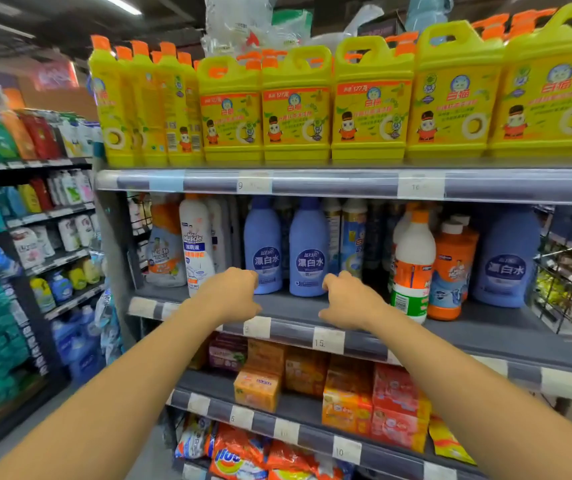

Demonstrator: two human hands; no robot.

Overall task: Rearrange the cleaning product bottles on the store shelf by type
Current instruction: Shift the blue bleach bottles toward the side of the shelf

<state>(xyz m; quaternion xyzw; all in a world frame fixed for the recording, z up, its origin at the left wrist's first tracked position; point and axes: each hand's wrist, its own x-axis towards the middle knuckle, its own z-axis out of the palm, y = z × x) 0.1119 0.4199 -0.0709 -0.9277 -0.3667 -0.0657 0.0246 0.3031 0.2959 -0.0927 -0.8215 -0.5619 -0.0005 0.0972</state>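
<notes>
While both hands hover at the middle shelf (364,308), the left hand (232,294) and right hand (348,299) have fingers loosely curled, gripping nothing. Two blue bleach bottles (308,251) stand upright just behind them; a larger blue bottle (506,261) sits well apart. They look full, heavy and slick, so gripping around the waist seems safest.

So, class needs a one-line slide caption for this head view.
Both empty hands, left hand and right hand, reach toward two blue bleach bottles on the middle shelf.
</notes>
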